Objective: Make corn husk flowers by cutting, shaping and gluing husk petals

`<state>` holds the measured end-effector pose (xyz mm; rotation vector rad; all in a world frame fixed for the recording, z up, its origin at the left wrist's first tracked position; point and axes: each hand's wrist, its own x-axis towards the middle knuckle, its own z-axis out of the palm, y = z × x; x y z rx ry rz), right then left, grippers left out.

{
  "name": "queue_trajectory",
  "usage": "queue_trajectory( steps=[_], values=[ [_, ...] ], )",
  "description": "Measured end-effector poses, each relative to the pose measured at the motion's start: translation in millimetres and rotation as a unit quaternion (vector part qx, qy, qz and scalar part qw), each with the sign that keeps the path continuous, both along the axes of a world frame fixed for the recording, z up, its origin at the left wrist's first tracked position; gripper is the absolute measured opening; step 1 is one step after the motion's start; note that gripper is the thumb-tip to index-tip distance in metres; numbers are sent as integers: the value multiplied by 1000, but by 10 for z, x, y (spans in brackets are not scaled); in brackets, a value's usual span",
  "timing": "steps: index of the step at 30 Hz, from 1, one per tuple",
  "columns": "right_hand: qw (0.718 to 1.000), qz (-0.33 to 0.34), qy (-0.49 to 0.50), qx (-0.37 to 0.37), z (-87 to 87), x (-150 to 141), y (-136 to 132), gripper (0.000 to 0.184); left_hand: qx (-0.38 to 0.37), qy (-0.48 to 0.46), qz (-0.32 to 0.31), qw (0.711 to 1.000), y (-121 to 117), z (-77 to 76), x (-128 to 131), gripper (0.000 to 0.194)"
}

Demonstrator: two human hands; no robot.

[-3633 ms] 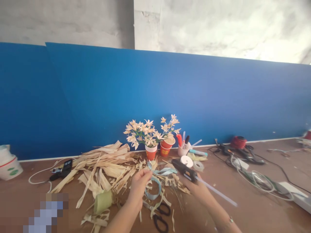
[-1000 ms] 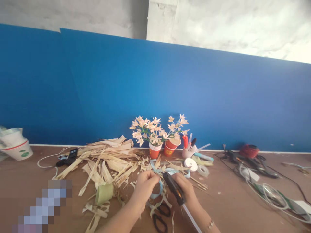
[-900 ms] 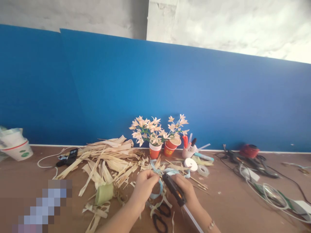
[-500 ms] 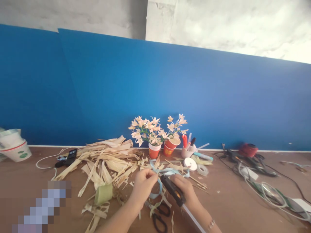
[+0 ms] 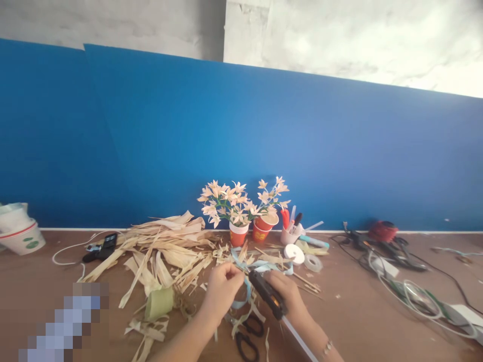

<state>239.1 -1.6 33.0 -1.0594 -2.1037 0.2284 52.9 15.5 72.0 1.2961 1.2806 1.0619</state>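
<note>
My right hand [image 5: 287,292] is wrapped round a black hot glue gun [image 5: 268,295], with a long clear glue stick [image 5: 299,340] coming out of its back end. The gun's nozzle end is close to the fingertips of my left hand [image 5: 223,287]. Those fingers are pinched together on something too small to make out. Beneath and behind the hands curls a light blue ribbon [image 5: 260,265]. Black-handled scissors [image 5: 247,346] lie just below my hands, partly covered by pale strips.
Dried corn husks [image 5: 177,249] are heaped at left behind a green roll [image 5: 160,302]. Red paper cups [image 5: 239,235] with pale flowers [image 5: 226,198] stand at the blue partition [image 5: 181,141]. Right are a tape roll [image 5: 313,263], a white spool [image 5: 294,254] and tangled cables [image 5: 418,301].
Since the oldest frame, the glue gun in my right hand has swung left and turned, bringing its nozzle to my left fingertips. Over the last second both hands stay nearly still; the view shifts slightly.
</note>
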Motion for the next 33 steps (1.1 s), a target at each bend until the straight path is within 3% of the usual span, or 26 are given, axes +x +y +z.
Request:
queue_trajectory(
  steps=[20, 33],
  values=[
    [1000, -22, -2, -9, 71, -38, -31, 8, -30, -29, 2, 999, 2, 26, -11, 16],
    [995, -97, 33, -18, 3, 0, 27, 3, -10, -43, -21, 999, 1, 35, -19, 19]
  ],
)
